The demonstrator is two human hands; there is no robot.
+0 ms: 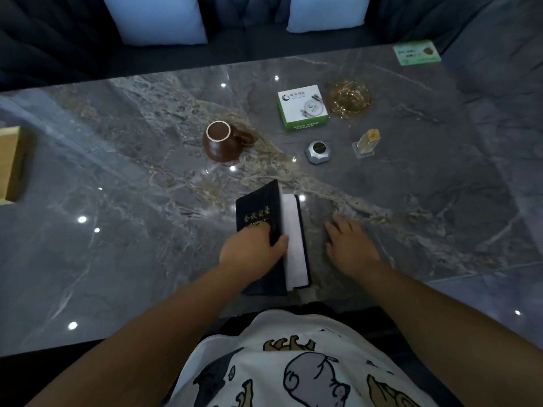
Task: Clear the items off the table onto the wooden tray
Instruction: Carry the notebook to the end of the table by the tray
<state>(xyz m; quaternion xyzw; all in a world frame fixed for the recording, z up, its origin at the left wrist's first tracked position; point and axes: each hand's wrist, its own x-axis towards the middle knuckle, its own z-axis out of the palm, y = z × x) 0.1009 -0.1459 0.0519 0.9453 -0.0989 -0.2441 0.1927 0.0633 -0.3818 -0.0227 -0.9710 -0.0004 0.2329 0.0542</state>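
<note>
A dark notebook [258, 210] with gold lettering stands tilted on its edge near the table's front, white pages showing on its right side. My left hand [252, 251] grips its cover and page block. My right hand [349, 245] rests flat on the grey marble table [117, 201] just right of the notebook, fingers spread, holding nothing. The wooden tray [11, 163] shows only partly at the far left edge. Farther back stand a brown ceramic jug [219, 143], a white and green box [302, 107], an amber glass ashtray [349, 96], a silver call button [318, 151] and a clear toothpick holder [367, 142].
A green card [417, 52] lies at the table's far right corner. A dark sofa with two pale blue cushions [155, 19] runs behind the table. My white printed shirt fills the bottom of the view.
</note>
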